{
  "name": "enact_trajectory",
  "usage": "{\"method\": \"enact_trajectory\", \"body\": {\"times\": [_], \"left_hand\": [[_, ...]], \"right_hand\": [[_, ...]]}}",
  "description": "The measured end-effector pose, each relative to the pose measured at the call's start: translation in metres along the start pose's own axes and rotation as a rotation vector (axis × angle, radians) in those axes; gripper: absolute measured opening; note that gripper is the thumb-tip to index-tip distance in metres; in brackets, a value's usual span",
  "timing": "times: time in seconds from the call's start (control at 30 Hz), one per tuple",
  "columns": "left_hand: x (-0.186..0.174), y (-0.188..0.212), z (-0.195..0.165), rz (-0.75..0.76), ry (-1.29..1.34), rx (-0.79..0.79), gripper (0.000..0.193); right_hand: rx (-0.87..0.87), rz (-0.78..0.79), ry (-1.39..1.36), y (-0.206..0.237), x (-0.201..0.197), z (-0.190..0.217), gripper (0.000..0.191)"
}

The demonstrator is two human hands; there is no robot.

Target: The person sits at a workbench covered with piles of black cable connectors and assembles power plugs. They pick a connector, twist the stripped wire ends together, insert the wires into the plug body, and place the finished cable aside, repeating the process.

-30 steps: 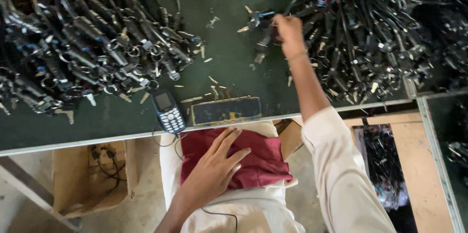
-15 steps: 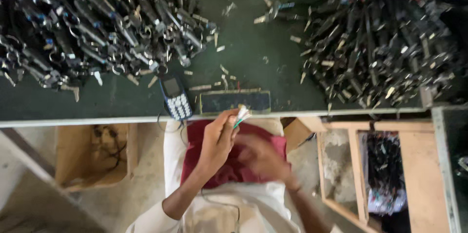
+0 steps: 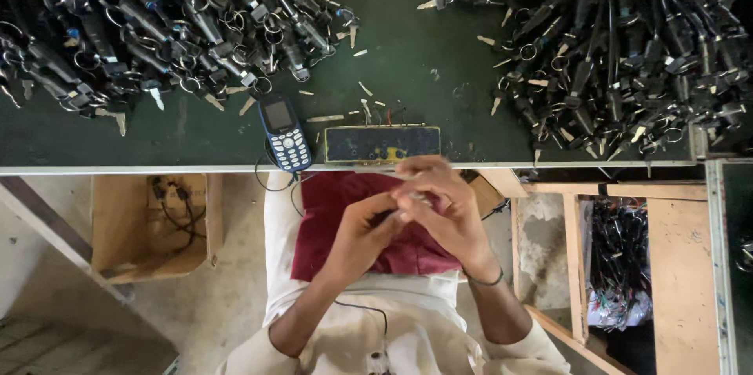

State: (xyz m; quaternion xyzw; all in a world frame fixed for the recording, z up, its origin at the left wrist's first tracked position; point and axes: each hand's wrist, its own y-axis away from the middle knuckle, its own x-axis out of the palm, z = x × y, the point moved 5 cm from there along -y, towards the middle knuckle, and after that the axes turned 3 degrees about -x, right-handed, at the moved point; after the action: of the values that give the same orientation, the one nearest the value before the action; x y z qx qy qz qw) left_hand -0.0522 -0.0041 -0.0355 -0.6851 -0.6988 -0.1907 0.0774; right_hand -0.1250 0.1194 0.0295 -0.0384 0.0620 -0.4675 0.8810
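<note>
The person wears a cream long-sleeved garment with sleeves pushed up the forearms, a dark red cloth [image 3: 369,226] across the lap, a thin dark band [image 3: 485,279] on the right wrist, hands bare.

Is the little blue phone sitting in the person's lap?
No, the blue phone lies on the green table near its front edge, while both hands are together over the red cloth below.
</note>
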Motion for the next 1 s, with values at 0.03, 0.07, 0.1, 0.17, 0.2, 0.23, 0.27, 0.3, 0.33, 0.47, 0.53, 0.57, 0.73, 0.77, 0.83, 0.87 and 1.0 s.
{"method": "enact_trajectory", "body": {"times": [0.03, 0.07, 0.1, 0.17, 0.2, 0.23, 0.27, 0.3, 0.33, 0.47, 0.53, 0.57, 0.73, 0.77, 0.83, 0.87, 1.0], "left_hand": [[0.000, 0.001, 0.003, 0.061, 0.157, -0.057, 0.014], [0.002, 0.002, 0.005, 0.122, 0.315, -0.117, 0.016], [0.004, 0.001, 0.006, 0.184, 0.470, -0.170, 0.019], [-0.003, -0.002, 0.006, 0.079, 0.464, -0.197, 0.017], [-0.006, -0.004, 0.005, 0.024, 0.461, -0.205, 0.016], [-0.006, -0.004, 0.001, 0.033, 0.352, -0.161, 0.016], [-0.005, -0.004, -0.002, 0.042, 0.243, -0.123, 0.017], [-0.003, -0.003, -0.005, 0.053, 0.134, -0.088, 0.020], [-0.002, -0.002, -0.004, 0.056, 0.147, -0.131, 0.019], [0.001, 0.000, -0.002, 0.130, 0.271, -0.203, 0.016], [0.001, 0.000, -0.002, 0.221, 0.398, -0.223, 0.016], [0.003, 0.000, -0.002, 0.270, 0.484, -0.247, 0.021], [0.001, -0.004, 0.001, 0.187, 0.568, -0.180, 0.035], [-0.001, -0.005, 0.006, 0.098, 0.444, -0.197, 0.035], [-0.003, -0.005, 0.012, -0.015, 0.334, -0.209, 0.031], [-0.003, -0.006, 0.014, -0.045, 0.352, -0.202, 0.029], [-0.007, -0.007, 0.014, -0.044, 0.300, -0.085, 0.021]], "right_hand": [[-0.045, -0.045, 0.124, 0.004, -0.006, 0.008, 0.015], [-0.086, -0.091, 0.250, 0.006, -0.010, 0.015, 0.015], [-0.134, -0.137, 0.378, 0.008, -0.014, 0.023, 0.015], [-0.187, -0.168, 0.548, 0.011, -0.012, 0.032, 0.018], [-0.218, -0.178, 0.634, 0.013, -0.009, 0.036, 0.020], [-0.139, -0.155, 0.515, 0.012, -0.006, 0.031, 0.027], [-0.056, -0.134, 0.396, 0.011, -0.002, 0.024, 0.033], [0.030, -0.117, 0.277, 0.011, 0.002, 0.017, 0.040], [-0.046, -0.158, 0.422, 0.013, 0.004, 0.019, 0.038], [-0.392, -0.221, 0.703, 0.025, 0.009, 0.023, 0.036], [-0.510, -0.258, 0.686, 0.034, 0.007, 0.023, 0.035], [-0.535, -0.293, 0.678, 0.039, 0.004, 0.022, 0.034], [-0.178, -0.238, -0.142, 0.044, -0.008, -0.011, 0.018], [0.048, -0.225, -0.646, 0.043, -0.005, -0.027, 0.014], [0.294, -0.237, -1.056, 0.043, 0.002, -0.041, 0.020], [0.305, -0.272, -0.966, 0.042, -0.001, -0.042, 0.027], [0.506, -0.183, -0.414, 0.037, -0.008, -0.046, 0.041]]}}
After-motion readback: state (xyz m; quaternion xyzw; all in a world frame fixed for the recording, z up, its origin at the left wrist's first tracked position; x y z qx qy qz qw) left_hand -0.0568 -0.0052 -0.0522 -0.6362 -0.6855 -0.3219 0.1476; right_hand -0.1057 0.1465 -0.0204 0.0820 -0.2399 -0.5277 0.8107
